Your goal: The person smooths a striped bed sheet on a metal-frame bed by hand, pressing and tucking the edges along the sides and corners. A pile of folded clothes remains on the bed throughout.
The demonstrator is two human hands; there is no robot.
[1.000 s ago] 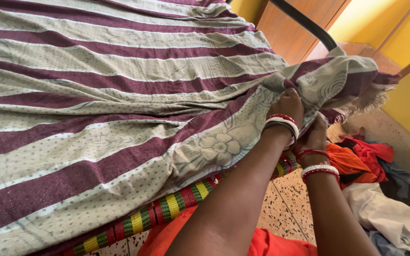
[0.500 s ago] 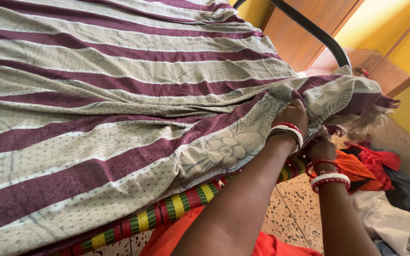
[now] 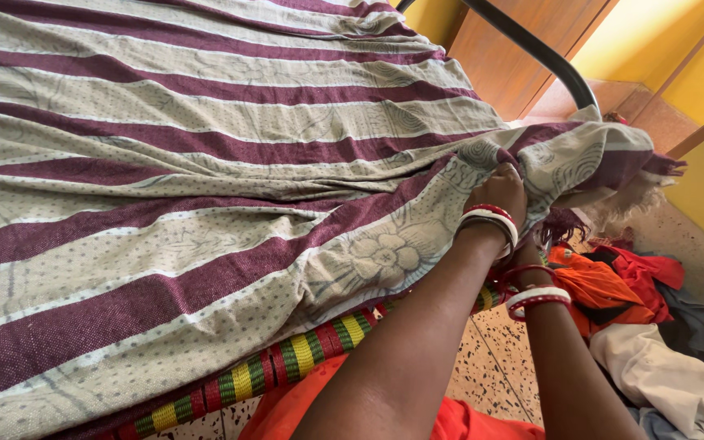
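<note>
The left hand point(image 3: 500, 186) grips the striped sheet point(image 3: 205, 187) on the bed, while the right hand point(image 3: 523, 254) is mostly hidden, so I cannot tell its grip.

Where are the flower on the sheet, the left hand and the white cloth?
flower point(image 3: 382, 254): head view, its middle.
left hand point(image 3: 500, 189): head view, its back, gripping the sheet.
white cloth point(image 3: 668, 369): head view, its folds.

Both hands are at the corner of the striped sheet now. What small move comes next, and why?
Probably pull the corner down and tuck it under the bed edge. The left hand grips the bunched sheet at the corner, the right hand sits mostly hidden beneath it, and the fringed end hangs loose past the frame.
</note>
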